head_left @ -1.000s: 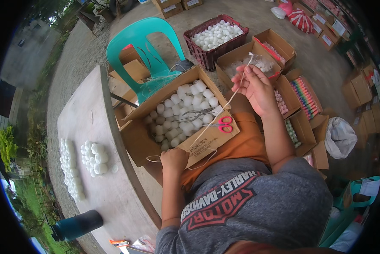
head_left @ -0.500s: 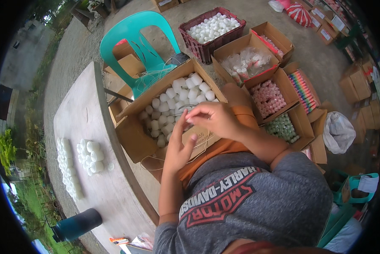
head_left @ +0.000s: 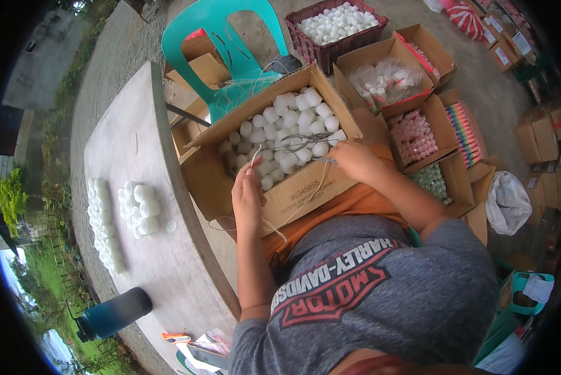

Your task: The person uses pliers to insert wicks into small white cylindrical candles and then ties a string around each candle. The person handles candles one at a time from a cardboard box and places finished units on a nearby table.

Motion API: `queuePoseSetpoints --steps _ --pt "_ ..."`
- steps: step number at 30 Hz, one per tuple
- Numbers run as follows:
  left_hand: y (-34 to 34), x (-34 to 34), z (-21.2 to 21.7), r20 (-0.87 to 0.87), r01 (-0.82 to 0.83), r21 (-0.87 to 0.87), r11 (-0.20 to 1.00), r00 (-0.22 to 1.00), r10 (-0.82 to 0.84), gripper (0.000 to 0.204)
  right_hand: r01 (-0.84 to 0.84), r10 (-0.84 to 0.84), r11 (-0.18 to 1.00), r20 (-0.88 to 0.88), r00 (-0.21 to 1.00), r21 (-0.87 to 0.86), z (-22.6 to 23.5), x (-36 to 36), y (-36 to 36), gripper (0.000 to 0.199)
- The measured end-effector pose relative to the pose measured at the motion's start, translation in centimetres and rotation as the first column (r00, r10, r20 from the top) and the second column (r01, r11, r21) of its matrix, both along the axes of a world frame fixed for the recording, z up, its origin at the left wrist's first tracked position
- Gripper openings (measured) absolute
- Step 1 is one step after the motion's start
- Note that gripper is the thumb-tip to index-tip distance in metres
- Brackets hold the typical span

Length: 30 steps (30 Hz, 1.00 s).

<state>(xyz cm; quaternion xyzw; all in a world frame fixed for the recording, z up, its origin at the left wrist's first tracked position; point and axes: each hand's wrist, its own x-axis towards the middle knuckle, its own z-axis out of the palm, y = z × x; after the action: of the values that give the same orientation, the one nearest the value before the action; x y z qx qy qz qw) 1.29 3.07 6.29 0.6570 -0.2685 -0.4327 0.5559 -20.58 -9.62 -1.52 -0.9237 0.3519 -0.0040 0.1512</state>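
Observation:
My left hand [head_left: 249, 195] is raised over the near left of an open cardboard box [head_left: 305, 201], its fingers pinched on a pale string [head_left: 256, 152]. Over the box's right side my right hand [head_left: 355, 161] has its fingers closed around something small that I cannot make out; a bit of grey shows at the fingertips. The box holds many white, short cylindrical pieces [head_left: 271, 114]. Thin dark metal loops [head_left: 302, 142] lie over these pieces, between my hands. More string [head_left: 318, 187] hangs across the box's near wall toward my lap.
At left, a pale table [head_left: 121, 134] carries white cylindrical pieces [head_left: 144, 209] in groups and a dark blue bottle [head_left: 121, 312]. A teal chair [head_left: 215, 97] stands beyond the box. A maroon crate [head_left: 321, 56] and boxes of pink pieces [head_left: 413, 134] and green pieces [head_left: 431, 181] stand at right.
My hands were close together over the box; they have moved apart, the right one to the right and the left one slightly down. The metal loops now show more plainly. The whole view has shifted.

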Motion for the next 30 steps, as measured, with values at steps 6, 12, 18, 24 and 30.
queuePoseSetpoints --steps 6,12,18,24,30 --pt "-0.4 0.0 -0.4 -0.167 -0.057 -0.01 0.998 0.984 0.055 0.014 0.202 -0.205 0.979 0.077 0.976 0.042 0.4 -1.8 1.4 0.022" --pt "-0.5 0.0 -0.8 -0.042 -0.009 -0.094 0.996 0.999 0.005 0.019 0.148 -0.266 0.88 0.209 0.941 0.452 1.6 -2.6 -0.8 0.033" --pt "-1.1 -1.1 -2.8 0.3 0.024 -0.131 0.991 0.954 0.017 0.016 -0.38 -0.52 0.378 0.533 0.668 0.845 0.8 0.2 1.9 0.037" --pt "-1.1 -2.5 -2.7 0.45 -0.023 -0.012 1.0 0.893 0.026 0.014 -0.395 -0.374 0.511 0.611 0.698 0.763 0.9 2.5 4.1 0.044" --pt "-1.1 -3.3 -2.7 0.584 0.073 -0.019 0.997 0.81 -0.048 0.014 -0.379 -0.416 0.539 0.629 0.657 0.752 1.0 3.7 3.9 0.046"
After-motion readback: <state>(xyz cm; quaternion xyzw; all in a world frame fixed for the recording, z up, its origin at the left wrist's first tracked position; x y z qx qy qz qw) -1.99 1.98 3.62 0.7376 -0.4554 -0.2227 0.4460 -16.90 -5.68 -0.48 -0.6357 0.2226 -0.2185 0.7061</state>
